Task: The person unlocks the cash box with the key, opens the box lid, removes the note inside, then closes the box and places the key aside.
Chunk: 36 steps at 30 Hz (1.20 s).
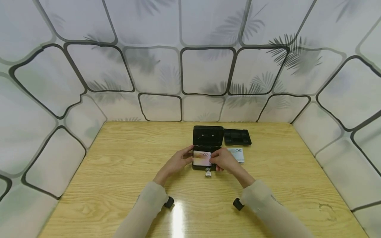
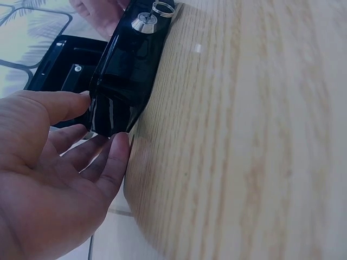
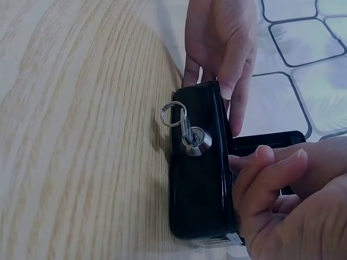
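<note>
From my head camera I look down on a wooden table [image 1: 119,172]. A small black cash box [image 1: 207,138] stands open near the middle, its lid raised toward the wall. My left hand [image 1: 177,161] is at the box's left front corner and my right hand [image 1: 225,160] at its right front corner, and between them a banknote [image 1: 202,158] lies across the open box. I cannot tell from here whether the note rests in the box or hangs from my fingertips. A key [image 1: 208,172] sticks out of the front lock. Behind the box to the right sits a black coin tray [image 1: 237,137], and just in front of that tray a second banknote [image 1: 237,154] marked 50 lies flat on the table.

From my left wrist, my left hand [image 2: 49,179] is loosely spread, fingers nearly straight. The thumb touches the corner of the cash box [image 2: 127,70] and the fingers reach beneath its edge. The lock with its key ring [image 2: 154,13] shows at the top.

From my right wrist, my right hand [image 3: 284,206] has its fingers bent at the box's rim [image 3: 198,184], the tips together over the opening. Whether they pinch the note is hidden. The key [image 3: 187,132] stands in the lock, and my left hand [image 3: 219,49] rests against the far end.
</note>
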Tool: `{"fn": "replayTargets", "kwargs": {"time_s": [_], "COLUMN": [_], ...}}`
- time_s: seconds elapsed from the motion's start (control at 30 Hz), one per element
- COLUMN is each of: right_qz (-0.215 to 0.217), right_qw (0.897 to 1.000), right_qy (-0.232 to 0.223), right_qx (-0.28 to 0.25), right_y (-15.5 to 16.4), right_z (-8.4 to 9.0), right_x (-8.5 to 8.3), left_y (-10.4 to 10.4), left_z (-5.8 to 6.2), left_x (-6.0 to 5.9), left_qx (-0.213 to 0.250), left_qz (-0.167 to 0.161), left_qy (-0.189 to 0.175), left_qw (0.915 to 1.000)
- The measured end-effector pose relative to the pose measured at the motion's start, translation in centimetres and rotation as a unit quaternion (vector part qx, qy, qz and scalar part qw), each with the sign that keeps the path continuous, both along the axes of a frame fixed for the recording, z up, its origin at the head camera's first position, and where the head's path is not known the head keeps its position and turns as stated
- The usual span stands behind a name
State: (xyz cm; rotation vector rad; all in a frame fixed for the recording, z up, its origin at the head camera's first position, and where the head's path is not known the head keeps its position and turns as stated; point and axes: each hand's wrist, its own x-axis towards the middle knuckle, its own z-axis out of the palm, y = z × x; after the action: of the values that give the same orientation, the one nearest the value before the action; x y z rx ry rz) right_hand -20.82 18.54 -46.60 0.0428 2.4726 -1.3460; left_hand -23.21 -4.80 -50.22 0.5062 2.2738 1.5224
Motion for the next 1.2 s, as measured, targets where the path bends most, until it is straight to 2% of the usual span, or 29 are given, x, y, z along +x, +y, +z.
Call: {"fn": "replayTargets", "kwargs": {"time_s": [0.37, 0.6, 0.97, 1.2], "right_qz": [-0.046, -0.053, -0.023, -0.056], "right_qw": [0.996, 0.996, 0.998, 0.996], "right_qy": [-0.025, -0.016, -0.021, -0.005], "right_qx": [-0.069, -0.069, -0.050, -0.064], "right_y": [-0.2, -0.3, -0.4, -0.2], "right_z": [-0.3, -0.5, -0.5, -0.5], "right_x": [-0.2, -0.5, -0.9, -1.1], "left_y": [-0.1, -0.1, -0.1, -0.1], "left_z": [-0.1, 0.0, 0.1, 0.0], "left_x": [0.0, -0.1, 0.0, 0.0], "left_qx": [0.004, 0.011, 0.011, 0.001], "left_qz": [-0.002, -0.006, -0.008, -0.002], "left_qy": [0.001, 0.000, 0.000, 0.003], "left_qw": [1.0000, 0.9999, 0.9999, 1.0000]}}
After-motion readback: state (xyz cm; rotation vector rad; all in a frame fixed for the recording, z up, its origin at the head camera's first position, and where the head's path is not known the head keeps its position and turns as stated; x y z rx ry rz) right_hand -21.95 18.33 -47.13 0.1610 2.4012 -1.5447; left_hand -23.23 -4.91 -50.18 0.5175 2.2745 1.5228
